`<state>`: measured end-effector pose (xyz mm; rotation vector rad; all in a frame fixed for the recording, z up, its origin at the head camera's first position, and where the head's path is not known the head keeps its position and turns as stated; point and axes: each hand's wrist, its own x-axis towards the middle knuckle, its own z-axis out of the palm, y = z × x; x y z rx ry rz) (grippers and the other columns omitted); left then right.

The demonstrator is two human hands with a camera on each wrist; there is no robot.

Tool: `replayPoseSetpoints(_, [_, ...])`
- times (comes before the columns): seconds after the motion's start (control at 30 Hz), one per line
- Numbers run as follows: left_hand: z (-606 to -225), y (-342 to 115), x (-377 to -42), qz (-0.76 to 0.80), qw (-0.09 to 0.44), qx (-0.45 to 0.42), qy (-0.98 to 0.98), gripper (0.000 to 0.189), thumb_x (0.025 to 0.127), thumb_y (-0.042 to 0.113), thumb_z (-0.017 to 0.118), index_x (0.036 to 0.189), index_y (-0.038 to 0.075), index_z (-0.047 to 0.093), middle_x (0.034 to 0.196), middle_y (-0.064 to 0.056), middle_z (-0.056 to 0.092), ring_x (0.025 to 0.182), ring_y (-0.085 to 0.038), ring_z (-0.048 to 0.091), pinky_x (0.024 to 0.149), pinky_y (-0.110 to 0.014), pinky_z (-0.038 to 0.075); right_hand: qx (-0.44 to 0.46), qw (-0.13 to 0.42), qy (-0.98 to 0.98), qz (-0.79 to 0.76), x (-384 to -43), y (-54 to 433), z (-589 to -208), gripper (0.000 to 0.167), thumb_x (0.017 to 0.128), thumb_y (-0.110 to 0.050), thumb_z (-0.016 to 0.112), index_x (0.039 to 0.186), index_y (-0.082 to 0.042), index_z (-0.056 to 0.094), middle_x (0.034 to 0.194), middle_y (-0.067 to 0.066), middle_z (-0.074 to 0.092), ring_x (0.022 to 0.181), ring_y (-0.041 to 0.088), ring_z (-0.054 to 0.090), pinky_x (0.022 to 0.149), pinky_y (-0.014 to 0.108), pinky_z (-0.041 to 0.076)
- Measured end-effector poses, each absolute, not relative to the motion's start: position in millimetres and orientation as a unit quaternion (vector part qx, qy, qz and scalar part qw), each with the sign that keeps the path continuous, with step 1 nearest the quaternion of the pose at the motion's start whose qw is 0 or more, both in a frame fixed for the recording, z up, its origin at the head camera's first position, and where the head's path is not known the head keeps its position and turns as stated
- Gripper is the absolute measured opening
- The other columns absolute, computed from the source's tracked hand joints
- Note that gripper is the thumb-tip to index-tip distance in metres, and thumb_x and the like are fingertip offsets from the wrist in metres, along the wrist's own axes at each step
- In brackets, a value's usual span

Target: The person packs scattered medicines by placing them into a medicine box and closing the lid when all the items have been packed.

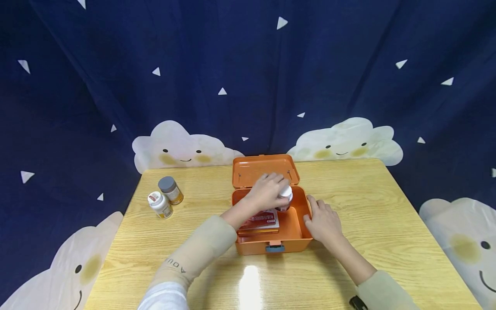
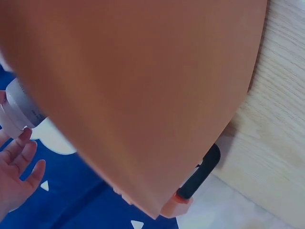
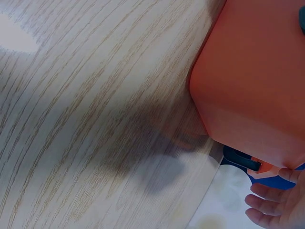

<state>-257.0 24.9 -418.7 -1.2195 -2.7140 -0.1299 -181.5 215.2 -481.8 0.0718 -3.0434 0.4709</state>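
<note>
My left hand [image 1: 267,191] holds a bottle [image 1: 286,193] with a white cap over the inside of an orange case [image 1: 252,248], whose lid [image 1: 263,170] stands open at the back. The same bottle [image 2: 24,102] shows at the left edge of the left wrist view, behind the case wall. Red medicine boxes [image 1: 261,220] lie in the left part of the case. At its right rim, my right hand [image 1: 324,220] touches the edge, thumb against the case and fingers fairly straight in the right wrist view.
Two more bottles stand on the left of the wooden table [image 1: 364,193], one with a grey cap [image 1: 167,184] and one with a white cap [image 1: 155,198]. A dark latch [image 1: 275,248] sits at the front of the case. Behind the table hangs a dark blue curtain [image 1: 248,51].
</note>
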Motion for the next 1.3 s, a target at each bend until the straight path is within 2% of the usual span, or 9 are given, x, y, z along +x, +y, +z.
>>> replayPoseSetpoints(0.37, [-435.8,41.6,-258.6,0.02,0.057,-0.447,-0.893,0.048,0.084,0.047,0.056,0.123,0.019,0.053,0.119,0.002,0.054,0.112,-0.016,0.047,0.094,-0.036,0.039,0.028,0.03,-0.988,0.148,-181.9,215.5,-482.6,0.057,0.084,-0.024,0.048,0.136,-0.006,0.035,0.117,0.023,0.049,0.101,0.041,0.049,0.079,0.055,0.04])
replayPoseSetpoints(0.67, [-447.9,51.3,-259.8,0.058,0.046,-0.456,-0.887,0.049,0.085,0.048,0.055,0.124,0.019,0.053,0.118,0.002,0.053,0.106,-0.015,0.048,0.09,-0.034,0.039,0.026,0.02,-0.988,0.15,-182.3,215.6,-482.0,0.057,0.085,-0.024,0.049,0.137,-0.007,0.034,0.119,0.022,0.049,0.103,0.041,0.048,0.08,0.056,0.039])
replayPoseSetpoints(1.0, [-464.0,58.0,-262.7,0.092,0.039,-0.465,-0.88,0.047,0.087,0.049,0.052,0.124,0.02,0.052,0.117,0.002,0.054,0.111,-0.016,0.048,0.094,-0.034,0.038,0.022,0.021,-0.988,0.155,-181.4,214.7,-482.1,0.057,0.085,-0.025,0.049,0.137,-0.007,0.034,0.119,0.022,0.048,0.104,0.041,0.048,0.082,0.057,0.039])
replayPoseSetpoints(1.3, [-470.3,60.9,-261.3,0.103,0.032,-0.468,-0.877,0.041,0.086,0.046,0.054,0.117,0.019,0.055,0.109,0.002,0.056,0.103,-0.014,0.051,0.083,-0.029,0.044,0.025,0.034,-0.988,0.151,-182.2,215.8,-482.4,0.056,0.084,-0.024,0.05,0.135,-0.007,0.037,0.116,0.022,0.05,0.101,0.04,0.049,0.079,0.055,0.04])
